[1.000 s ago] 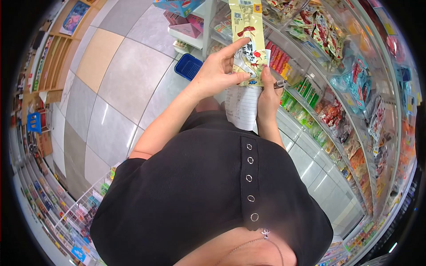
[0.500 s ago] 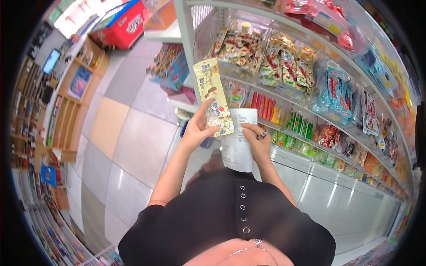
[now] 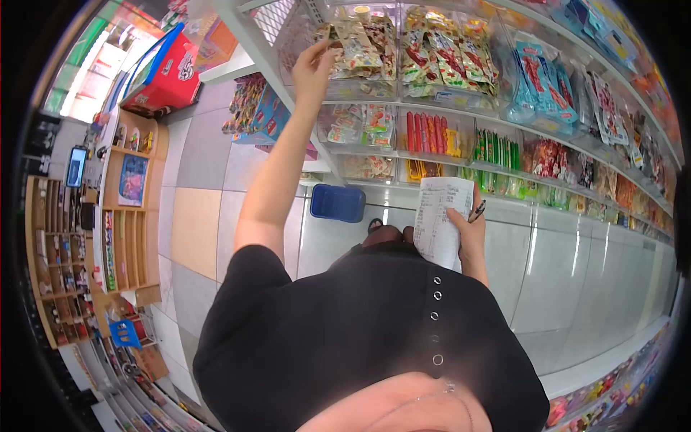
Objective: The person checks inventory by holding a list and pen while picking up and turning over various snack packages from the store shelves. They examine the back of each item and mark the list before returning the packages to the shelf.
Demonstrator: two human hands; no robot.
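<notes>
My left hand (image 3: 314, 66) reaches into the left end of a clear upper bin (image 3: 360, 88). Its fingers are bent in a pinch at the edge of a snack packet (image 3: 324, 33); how firm the hold is cannot be seen. Other cream and red snack packets (image 3: 363, 52) are heaped beside the fingertips. Near my waist, my right hand (image 3: 469, 234) grips a long white paper (image 3: 436, 223) with rows of writing, thumb on its face. A dark pen (image 3: 477, 210) sticks out between the fingers of that same hand.
Shelves of packaged snacks run across the front, with red sticks (image 3: 426, 133) and green packets (image 3: 497, 149) lower down. A blue basket (image 3: 337, 204) sits on the floor before my feet. To the left stand a red chest (image 3: 164, 75) and wooden shelving (image 3: 137, 248).
My left hand has moved up and forward into the upper bin; the yellow packet it held in front of me no longer shows there. The paper has shifted right with my right hand.
</notes>
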